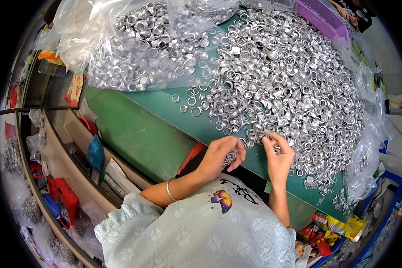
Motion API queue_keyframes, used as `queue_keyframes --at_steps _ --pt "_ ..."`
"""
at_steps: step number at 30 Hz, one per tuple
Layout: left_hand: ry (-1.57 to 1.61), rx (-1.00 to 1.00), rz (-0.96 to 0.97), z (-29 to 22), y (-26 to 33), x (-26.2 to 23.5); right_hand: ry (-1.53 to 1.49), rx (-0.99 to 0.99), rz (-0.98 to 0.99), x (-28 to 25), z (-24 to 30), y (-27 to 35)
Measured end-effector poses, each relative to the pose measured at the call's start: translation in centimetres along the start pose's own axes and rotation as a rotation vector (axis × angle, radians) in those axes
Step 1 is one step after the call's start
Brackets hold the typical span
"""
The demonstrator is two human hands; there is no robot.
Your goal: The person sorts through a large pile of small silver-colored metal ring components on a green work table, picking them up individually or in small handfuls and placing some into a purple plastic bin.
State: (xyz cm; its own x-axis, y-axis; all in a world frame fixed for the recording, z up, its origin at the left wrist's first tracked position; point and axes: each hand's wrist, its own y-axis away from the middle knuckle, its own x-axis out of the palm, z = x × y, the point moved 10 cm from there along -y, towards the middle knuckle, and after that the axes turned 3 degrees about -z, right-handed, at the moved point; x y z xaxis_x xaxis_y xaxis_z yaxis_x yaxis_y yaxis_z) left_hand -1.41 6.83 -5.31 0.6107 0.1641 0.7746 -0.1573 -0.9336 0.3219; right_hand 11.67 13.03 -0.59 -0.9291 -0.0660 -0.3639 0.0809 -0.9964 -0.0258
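Observation:
A wide heap of silver metal rings (299,85) covers much of the green table. At its near edge, my left hand (221,156) curls around several silver rings (230,156), which show between the fingers. Just to the right, my right hand (278,156) is closed in a pinch at the heap's edge. A ring or two shows by its thumb and fingertips, partly hidden by the fingers. The hands are apart. A few loose rings (192,101) lie off the heap to the left.
A clear plastic bag (152,58) full of rings lies at the far left of the table (165,109). At the back stands a purple bin (326,20). Crumpled plastic (366,134) lines the right edge. Shelves with a red box (63,196) are on the left. Another person's hand (344,12) shows at far right.

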Motion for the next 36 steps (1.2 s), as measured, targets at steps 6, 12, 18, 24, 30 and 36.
queue_keyframes --at_steps 6,12,18,24,30,36 --pt "-0.193 0.001 -0.122 0.3 0.5 -1.0 0.773 -0.35 0.141 6.0 4.0 -1.9" --pt "-0.21 -0.021 -0.152 0.5 0.6 -2.1 0.505 -0.467 0.032 3.9 4.5 -1.9" --pt "-0.181 -0.133 -0.096 0.3 -0.1 -0.2 0.209 -0.706 0.0 1.6 7.0 2.0" --pt "-0.373 -0.101 -0.02 -0.8 0.0 1.2 0.131 -0.69 -0.01 1.3 7.0 2.4" --pt "-0.719 0.266 0.004 -4.0 0.5 2.6 -0.186 -0.102 -0.127 -0.7 1.1 1.9" --pt "-0.815 0.357 0.007 -4.7 1.1 2.8 -0.727 0.467 0.218 3.6 -1.5 2.3"
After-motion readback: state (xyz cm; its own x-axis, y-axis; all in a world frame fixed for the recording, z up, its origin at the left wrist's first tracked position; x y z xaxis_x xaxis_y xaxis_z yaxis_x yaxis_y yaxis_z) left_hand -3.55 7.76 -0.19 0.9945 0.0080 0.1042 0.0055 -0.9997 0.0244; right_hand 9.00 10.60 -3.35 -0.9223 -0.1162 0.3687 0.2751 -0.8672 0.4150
